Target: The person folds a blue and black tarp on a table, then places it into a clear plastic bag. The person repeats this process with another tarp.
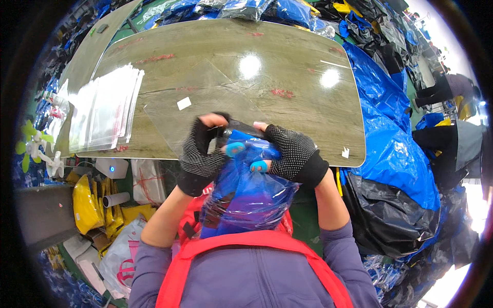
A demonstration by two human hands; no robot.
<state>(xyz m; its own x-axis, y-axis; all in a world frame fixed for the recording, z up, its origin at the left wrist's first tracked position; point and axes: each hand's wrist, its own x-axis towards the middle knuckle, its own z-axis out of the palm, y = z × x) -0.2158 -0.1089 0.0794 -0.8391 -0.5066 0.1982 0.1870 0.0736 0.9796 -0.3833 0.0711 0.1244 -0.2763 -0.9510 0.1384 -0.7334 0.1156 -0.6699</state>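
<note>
Near the table's front edge, I hold a clear plastic bag (251, 205) with a folded blue item inside. My left hand (201, 151), in a black dotted fingerless glove, closes on the bag's upper left side. In a matching glove, my right hand (295, 154) grips the top right, its thumb along the upper edge. Bright blue wraps cover a fingertip or two on each hand. Just beyond my hands, a flat transparent bag (215, 90) lies on the wooden-topped table (308, 108), with a small white label (184, 103) on it.
A stack of clear bags (105, 108) covers the table's left side. Blue and black sheeting (395, 154) is heaped against its right edge. Wrapped blue packages (246, 9) line the far side. A small green-bladed fan (36, 143) stands left. Another person (457, 90) is at far right.
</note>
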